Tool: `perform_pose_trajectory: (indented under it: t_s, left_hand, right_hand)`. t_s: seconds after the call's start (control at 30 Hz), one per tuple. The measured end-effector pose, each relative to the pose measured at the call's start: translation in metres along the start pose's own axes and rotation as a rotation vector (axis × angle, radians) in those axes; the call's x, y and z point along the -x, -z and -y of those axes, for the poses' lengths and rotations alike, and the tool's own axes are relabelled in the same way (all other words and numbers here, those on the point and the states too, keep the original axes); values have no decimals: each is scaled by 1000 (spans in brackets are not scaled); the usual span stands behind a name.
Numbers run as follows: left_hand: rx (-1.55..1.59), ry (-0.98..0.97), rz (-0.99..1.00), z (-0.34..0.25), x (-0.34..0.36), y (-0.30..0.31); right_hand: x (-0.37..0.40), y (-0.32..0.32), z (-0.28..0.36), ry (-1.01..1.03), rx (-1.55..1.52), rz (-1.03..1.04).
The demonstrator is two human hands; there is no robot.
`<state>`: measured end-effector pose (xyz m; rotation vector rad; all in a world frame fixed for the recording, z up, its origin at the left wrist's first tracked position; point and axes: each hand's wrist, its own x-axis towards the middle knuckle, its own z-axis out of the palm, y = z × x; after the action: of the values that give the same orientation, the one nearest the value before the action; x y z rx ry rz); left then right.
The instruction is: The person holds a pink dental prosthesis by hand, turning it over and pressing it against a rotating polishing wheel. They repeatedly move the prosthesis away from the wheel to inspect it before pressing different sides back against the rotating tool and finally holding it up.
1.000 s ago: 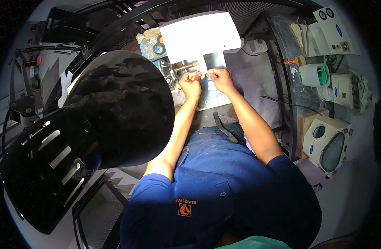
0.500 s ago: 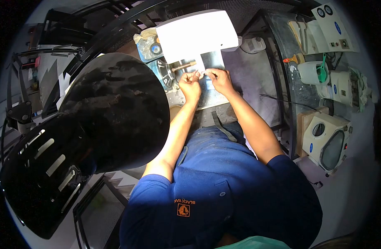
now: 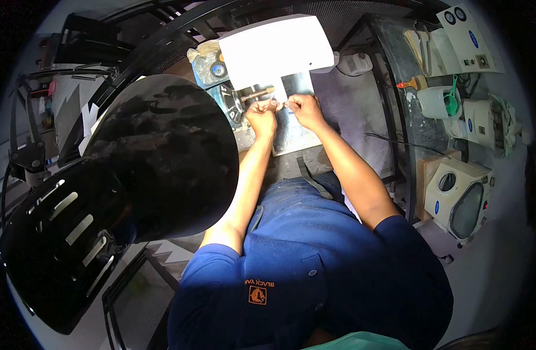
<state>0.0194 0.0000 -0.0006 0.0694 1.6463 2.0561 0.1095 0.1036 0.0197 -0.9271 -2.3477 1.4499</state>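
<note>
My left hand and my right hand are close together over a shiny metal plate. The fingers of both are pinched around something small and pale, too tiny to make out. Just beyond my left fingertips, a brass-coloured spindle sticks out from a machine at the left. A bright white hood overhangs the far side of the plate.
A large black lamp shade fills the left side, close to my left forearm. Behind the spindle lies a plastic bag with a blue-centred wheel. On the right bench stand a white tub and a cream cabinet.
Both hands have shifted slightly to the left, and the gap between their fingertips looks a little different. The pinched fingers stay over the plate.
</note>
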Motion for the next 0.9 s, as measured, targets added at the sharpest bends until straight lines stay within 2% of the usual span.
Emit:
perform_pose_trajectory:
  t_s: [0.2,0.27,0.4,0.5,0.57,0.7,0.77,0.8,0.87,0.9]
  left_hand:
    - [-53,-24,15,0,4,-1]
    - [75,6,0,5,1,-1]
    - [28,13,6,0,3,-1]
    - [26,22,-14,0,4,-4]
    - [24,16,-8,3,1,-3]
    - [22,18,-9,0,0,1]
    - [23,-11,9,-3,0,4]
    - [22,-37,22,-4,0,5]
    - [-10,-10,38,-5,1,1]
    - [-66,-22,30,-1,0,0]
  right_hand:
    - [1,-8,-8,52,-170,-85]
    - [-1,-2,-6,64,-70,-55]
    - [1,-3,-6,20,-41,-9]
    - [2,-1,-2,85,-100,-90]
    - [0,0,-2,76,-17,-59]
    - [0,-5,-2,70,-57,-24]
    - [4,-6,5,-69,27,35]
    - [4,-6,3,-68,27,36]
    - [6,-9,-1,15,-108,-67]
    - [4,-7,-4,-16,-98,-67]
